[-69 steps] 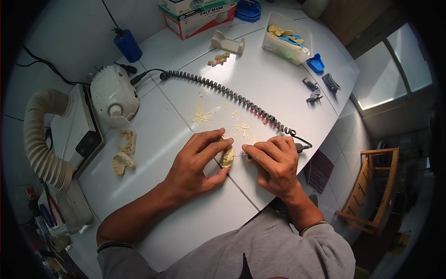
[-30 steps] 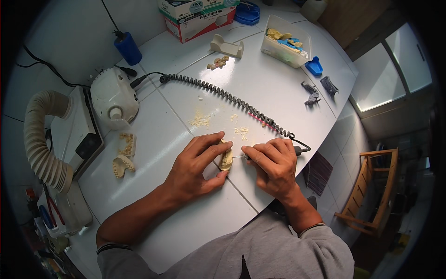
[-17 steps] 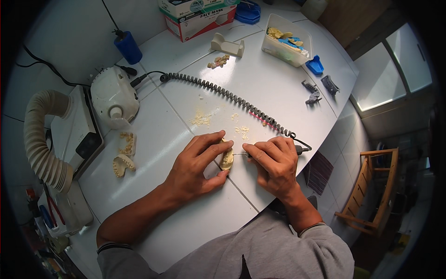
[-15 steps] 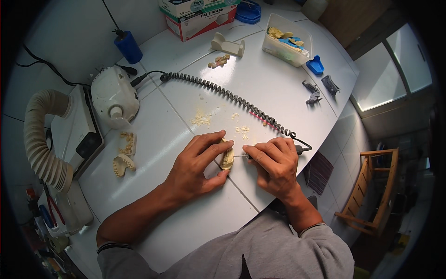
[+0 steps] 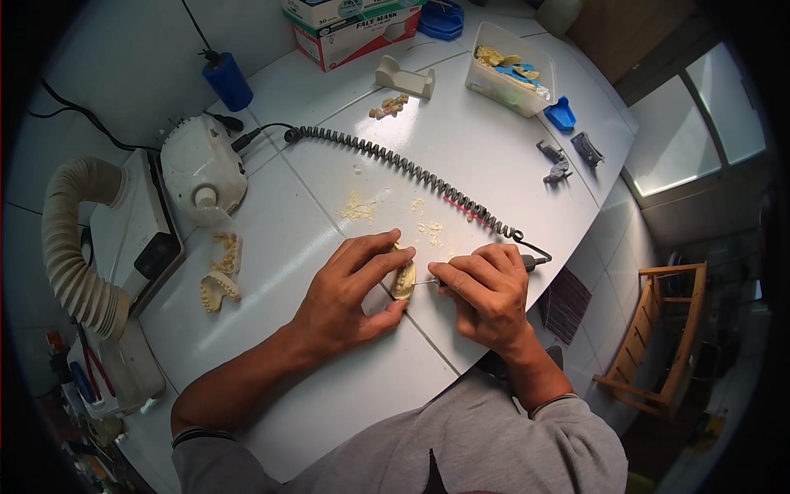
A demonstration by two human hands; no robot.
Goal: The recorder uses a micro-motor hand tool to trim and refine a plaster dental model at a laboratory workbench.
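My left hand (image 5: 350, 288) grips a pale yellow plaster dental model (image 5: 404, 280) between its fingers and thumb, the row of teeth partly showing. In my right hand (image 5: 485, 292) is a dark dental handpiece (image 5: 529, 263), held like a pen. Its thin metal bur (image 5: 425, 282) points left, its tip at or very near the model's right side; I cannot tell if they touch. A black coiled cord (image 5: 395, 165) runs from the handpiece to a white control unit (image 5: 202, 169). Pale yellow shavings (image 5: 430, 230) lie just beyond my hands.
A ribbed suction hose (image 5: 62, 239) and a second dental model (image 5: 219, 291) are at left. At the back stand a mask box (image 5: 366, 41), a cream holder (image 5: 403, 80) and a plastic tub (image 5: 508, 90) of scraps. Grey pieces (image 5: 586, 151) lie near the table's right edge.
Almost nothing differs. My right hand and the bur have shifted very slightly left against the model, while my left hand keeps its grip.
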